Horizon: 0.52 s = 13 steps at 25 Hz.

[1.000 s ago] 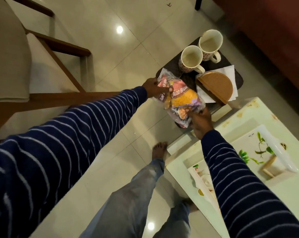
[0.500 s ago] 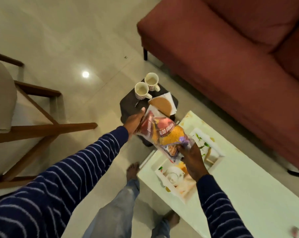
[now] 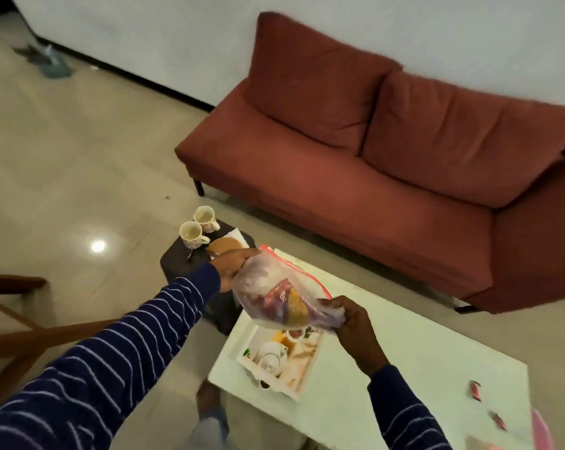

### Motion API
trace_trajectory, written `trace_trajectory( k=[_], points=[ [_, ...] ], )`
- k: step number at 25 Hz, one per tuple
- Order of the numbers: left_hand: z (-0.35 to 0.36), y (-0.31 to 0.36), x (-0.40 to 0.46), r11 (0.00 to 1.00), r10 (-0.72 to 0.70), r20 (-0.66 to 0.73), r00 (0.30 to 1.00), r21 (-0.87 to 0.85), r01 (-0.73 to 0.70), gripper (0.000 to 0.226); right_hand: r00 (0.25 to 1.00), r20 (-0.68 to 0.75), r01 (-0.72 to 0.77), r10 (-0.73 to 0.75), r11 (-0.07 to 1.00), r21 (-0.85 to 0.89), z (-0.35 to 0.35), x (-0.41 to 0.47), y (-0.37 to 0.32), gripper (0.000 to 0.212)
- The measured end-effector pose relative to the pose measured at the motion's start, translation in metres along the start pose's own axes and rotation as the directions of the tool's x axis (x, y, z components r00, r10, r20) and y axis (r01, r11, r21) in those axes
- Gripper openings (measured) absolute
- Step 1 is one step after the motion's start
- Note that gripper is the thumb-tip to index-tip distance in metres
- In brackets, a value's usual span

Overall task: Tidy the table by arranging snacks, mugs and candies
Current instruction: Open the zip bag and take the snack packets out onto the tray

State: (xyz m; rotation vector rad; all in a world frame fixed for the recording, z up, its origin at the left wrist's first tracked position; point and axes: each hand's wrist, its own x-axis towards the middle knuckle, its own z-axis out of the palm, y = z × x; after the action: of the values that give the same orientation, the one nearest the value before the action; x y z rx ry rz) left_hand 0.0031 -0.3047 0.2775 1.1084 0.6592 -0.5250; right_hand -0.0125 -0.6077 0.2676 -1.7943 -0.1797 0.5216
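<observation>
Both hands hold a clear zip bag of snack packets (image 3: 281,295) in the air above the white table (image 3: 404,358). My left hand (image 3: 234,266) grips the bag's upper left end and my right hand (image 3: 349,319) pinches its lower right end. Under the bag, a white tray (image 3: 302,383) with small items in it rests on the table's left end. Two patterned mugs (image 3: 193,233) stand on a dark stool (image 3: 177,264) beside a round brown coaster (image 3: 224,246) on a white napkin. Two red wrapped candies (image 3: 475,389) lie at the table's right end.
A long red sofa (image 3: 372,164) runs behind the table. A wooden chair frame (image 3: 15,332) is at the left on the tiled floor. My leg and bare foot (image 3: 208,397) are at the table's near left corner. A pink object (image 3: 542,430) shows at the bottom right edge.
My hands have carried the snack bag from above the stool to the right, over the tray on the white table. The view has tilted up, showing the sofa.
</observation>
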Motion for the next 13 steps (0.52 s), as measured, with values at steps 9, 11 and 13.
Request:
trace_trajectory(
  k=[9, 11, 13],
  points=[
    [0.18, 0.003, -0.055, 0.839, 0.432, 0.025, 0.902, 0.357, -0.411, 0.025, 0.966, -0.158, 0.183, -0.205, 0.972, -0.144, -0.127, -0.105, 0.001, 0.039],
    [0.215, -0.006, -0.065, 0.799, 0.52, 0.031, 0.854, 0.337, -0.498, 0.032, 0.964, -0.162, 0.174, -0.211, 0.96, -0.219, -0.151, -0.127, 0.003, 0.045],
    [0.242, -0.013, -0.075, 0.737, 0.605, 0.049, 0.795, 0.344, -0.582, 0.035, 0.963, -0.16, 0.155, -0.215, 0.935, -0.319, -0.175, -0.147, 0.006, 0.051]
  ],
)
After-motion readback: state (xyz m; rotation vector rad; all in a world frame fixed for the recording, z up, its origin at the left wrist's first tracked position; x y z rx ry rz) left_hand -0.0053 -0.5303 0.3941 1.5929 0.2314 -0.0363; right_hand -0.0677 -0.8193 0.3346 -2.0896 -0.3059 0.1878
